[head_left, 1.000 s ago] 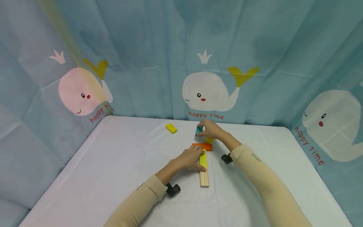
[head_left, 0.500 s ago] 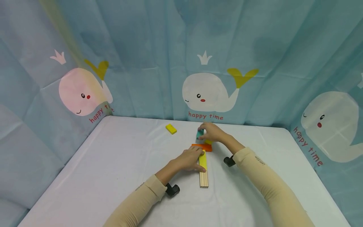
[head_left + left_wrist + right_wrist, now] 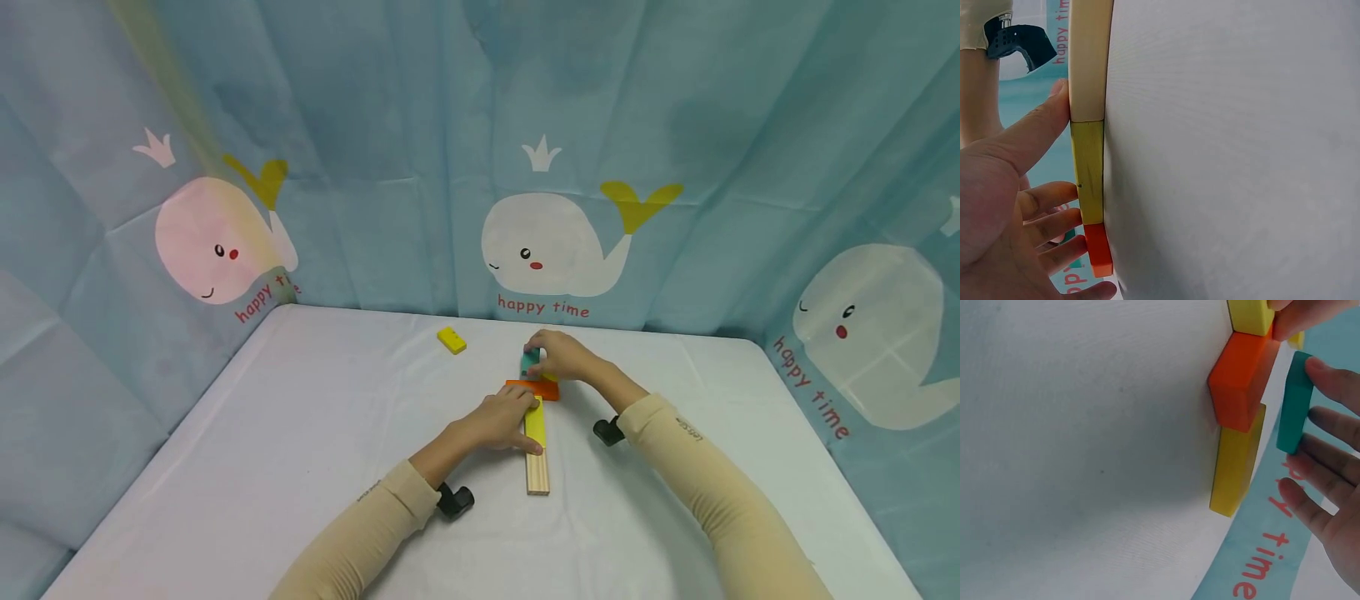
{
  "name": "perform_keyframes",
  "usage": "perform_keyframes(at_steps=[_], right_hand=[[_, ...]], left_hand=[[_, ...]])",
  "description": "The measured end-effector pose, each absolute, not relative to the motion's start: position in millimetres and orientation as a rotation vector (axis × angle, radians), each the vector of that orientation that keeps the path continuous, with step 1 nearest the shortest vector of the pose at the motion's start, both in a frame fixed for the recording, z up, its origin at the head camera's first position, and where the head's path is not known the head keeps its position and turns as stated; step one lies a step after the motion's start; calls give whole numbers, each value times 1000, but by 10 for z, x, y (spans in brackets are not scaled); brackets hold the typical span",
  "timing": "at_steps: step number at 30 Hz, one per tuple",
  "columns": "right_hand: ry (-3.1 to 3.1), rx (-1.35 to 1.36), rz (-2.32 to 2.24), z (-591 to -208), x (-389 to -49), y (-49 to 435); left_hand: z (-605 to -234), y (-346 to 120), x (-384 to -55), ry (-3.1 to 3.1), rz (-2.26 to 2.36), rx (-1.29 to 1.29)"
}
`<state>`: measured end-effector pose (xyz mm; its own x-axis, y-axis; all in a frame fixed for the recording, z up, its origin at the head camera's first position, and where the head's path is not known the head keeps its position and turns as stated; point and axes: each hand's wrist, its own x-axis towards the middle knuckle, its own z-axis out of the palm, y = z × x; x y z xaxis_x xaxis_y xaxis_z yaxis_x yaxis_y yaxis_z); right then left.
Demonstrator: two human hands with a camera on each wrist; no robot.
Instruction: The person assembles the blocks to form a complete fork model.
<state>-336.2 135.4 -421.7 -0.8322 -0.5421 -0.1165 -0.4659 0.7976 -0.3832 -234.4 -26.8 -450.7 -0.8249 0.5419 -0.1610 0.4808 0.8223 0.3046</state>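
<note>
My right hand [image 3: 564,355] pinches a small teal block [image 3: 1296,403] between thumb and fingertips, above the table beyond the orange block [image 3: 1238,378]. Fingers of my left hand [image 3: 495,422] rest along a yellow block [image 3: 535,423], the thumb near where it meets a plain wooden block [image 3: 537,477]. Wooden, yellow and orange blocks run end to end in the left wrist view, the orange one lying crosswise at the far end in the head view. A second yellow block [image 3: 1238,464] lies against the orange block's far side, partly hidden by my right hand in the head view.
Another yellow block [image 3: 452,340] lies by itself toward the back of the white table [image 3: 262,433]. Behind the table hangs a blue curtain [image 3: 375,233] with whale prints. Black wrist cameras sit under both sleeves.
My right hand has brought the teal block nearer, down toward the orange block. The left hand stays in place on the yellow block.
</note>
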Motion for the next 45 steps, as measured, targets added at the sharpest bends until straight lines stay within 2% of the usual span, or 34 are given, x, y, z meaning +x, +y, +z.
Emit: perform_keyframes(at_steps=[45], right_hand=[[2759,-857,-448,-4398,-3412,1352]], left_hand=[[-4502,-276,-2341,2760,396,811]])
